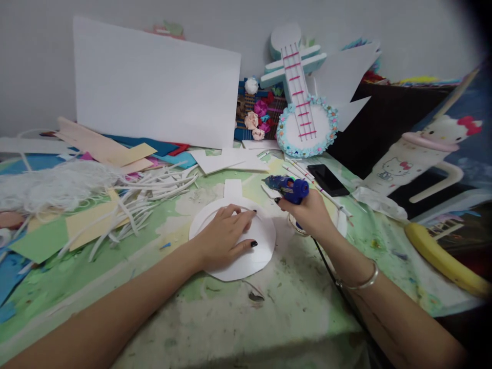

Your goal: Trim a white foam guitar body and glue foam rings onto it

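My left hand [226,233] lies flat, fingers stretched out, on a white round foam cutout [261,241] with a small tab at its far edge, pressing it to the table. A blue hot glue gun [286,187] is gripped in my right hand [309,212], with its nozzle aimed left toward the cutout's far rim. The gun's black cord runs back under my right forearm. A bangle sits on that wrist.
A paint-stained green table [292,302] carries white foam strips [154,195], coloured foam sheets, a black phone [327,179], a white foam board [154,82] against the wall, a foam guitar model [303,113], a cartoon-cat bottle [418,154] and a yellow curved piece [442,259].
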`<state>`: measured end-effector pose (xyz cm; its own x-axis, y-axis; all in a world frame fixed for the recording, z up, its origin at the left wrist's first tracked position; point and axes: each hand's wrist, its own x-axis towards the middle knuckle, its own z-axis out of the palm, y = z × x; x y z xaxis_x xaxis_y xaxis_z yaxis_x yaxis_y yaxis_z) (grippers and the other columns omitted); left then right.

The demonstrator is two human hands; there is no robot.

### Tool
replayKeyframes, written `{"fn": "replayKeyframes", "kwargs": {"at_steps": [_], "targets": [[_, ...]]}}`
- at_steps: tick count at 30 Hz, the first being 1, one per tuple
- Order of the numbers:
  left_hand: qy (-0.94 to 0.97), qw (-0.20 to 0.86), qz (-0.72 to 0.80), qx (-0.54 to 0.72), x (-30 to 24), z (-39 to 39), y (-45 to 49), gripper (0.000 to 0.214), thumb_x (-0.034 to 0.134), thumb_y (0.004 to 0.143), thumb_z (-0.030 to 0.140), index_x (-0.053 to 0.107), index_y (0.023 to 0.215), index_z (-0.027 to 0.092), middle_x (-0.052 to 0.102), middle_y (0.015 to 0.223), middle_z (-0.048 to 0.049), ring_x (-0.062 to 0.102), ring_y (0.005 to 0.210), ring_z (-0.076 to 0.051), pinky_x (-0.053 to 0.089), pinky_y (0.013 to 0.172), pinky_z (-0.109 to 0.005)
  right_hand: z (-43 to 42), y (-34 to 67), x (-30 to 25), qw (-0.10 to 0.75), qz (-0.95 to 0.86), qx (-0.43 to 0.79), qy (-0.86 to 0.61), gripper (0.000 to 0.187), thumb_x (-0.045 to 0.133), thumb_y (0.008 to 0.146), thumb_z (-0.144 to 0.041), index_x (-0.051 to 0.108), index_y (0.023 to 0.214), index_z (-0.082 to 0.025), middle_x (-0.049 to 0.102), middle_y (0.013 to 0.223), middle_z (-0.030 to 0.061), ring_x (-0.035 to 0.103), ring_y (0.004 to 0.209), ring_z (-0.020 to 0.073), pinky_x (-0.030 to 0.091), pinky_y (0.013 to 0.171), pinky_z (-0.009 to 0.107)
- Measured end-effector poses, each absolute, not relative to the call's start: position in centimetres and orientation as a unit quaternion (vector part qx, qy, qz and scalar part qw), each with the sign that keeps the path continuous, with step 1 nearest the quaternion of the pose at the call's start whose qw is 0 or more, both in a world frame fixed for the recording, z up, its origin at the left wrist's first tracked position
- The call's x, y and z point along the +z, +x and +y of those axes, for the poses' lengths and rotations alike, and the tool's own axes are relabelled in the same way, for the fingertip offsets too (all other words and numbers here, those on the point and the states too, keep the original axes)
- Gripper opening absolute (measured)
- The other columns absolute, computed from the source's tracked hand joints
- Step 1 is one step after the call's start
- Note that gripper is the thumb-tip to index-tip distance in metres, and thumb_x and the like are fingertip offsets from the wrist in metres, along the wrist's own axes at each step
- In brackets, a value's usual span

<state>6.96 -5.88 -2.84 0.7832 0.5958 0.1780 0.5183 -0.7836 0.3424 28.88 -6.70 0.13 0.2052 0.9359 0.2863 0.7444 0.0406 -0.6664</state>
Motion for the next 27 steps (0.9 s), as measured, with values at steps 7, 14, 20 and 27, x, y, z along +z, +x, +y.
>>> {"fn": "replayKeyframes", "kwargs": {"at_steps": [7,14,20,27], "targets": [[0.944,0.052,0.291,0.148,-2.8,-4.5,8.0,0.026,0.035,0.090,0.016,0.049,0.112,0.018,0.060,0.109,-0.0099,0.043,0.112,-0.024,0.029,0.087,-0.038,-8.8,30.4,0.5,0.413,-0.581,0.197,-0.673,0.021,0.063,0.062,-0.036,0.057,0.064,-0.016,0.049,0.053,-0.0030,0.041,0.052,0.0114,0.030,0.049,0.024],[0.963,-0.029,0.222,0.148,-2.7,-2.9,8.7,0.030,0.035,0.090,0.011,0.056,0.110,0.019,0.064,0.097,-0.0068,0.055,0.091,-0.018,0.029,0.084,-0.035,-11.0,30.7,1.3,0.427,-0.549,0.238,-0.678,0.022,0.065,0.062,-0.037,0.057,0.064,-0.017,0.044,0.051,-0.0050,0.034,0.049,0.0089,0.026,0.047,0.024],[0.973,-0.081,0.170,0.133,-2.5,-1.5,9.7,0.022,0.043,0.086,0.011,0.064,0.090,0.018,0.064,0.082,-0.0051,0.057,0.077,-0.014,0.033,0.081,-0.030,-14.2,31.0,0.6,0.395,-0.558,0.303,-0.664,0.018,0.063,0.064,-0.033,0.057,0.071,-0.017,0.041,0.055,-0.0054,0.031,0.051,0.0084,0.025,0.047,0.023],[0.978,-0.125,0.152,0.062,-0.8,-0.9,11.3,0.020,0.050,0.078,0.006,0.060,0.064,0.015,0.063,0.070,-0.0038,0.054,0.058,-0.012,0.035,0.066,-0.028,-15.8,30.2,-1.0,0.310,-0.593,0.288,-0.685,0.020,0.061,0.067,-0.033,0.048,0.062,-0.018,0.035,0.051,-0.0063,0.029,0.051,0.0085,0.023,0.047,0.023]]}}
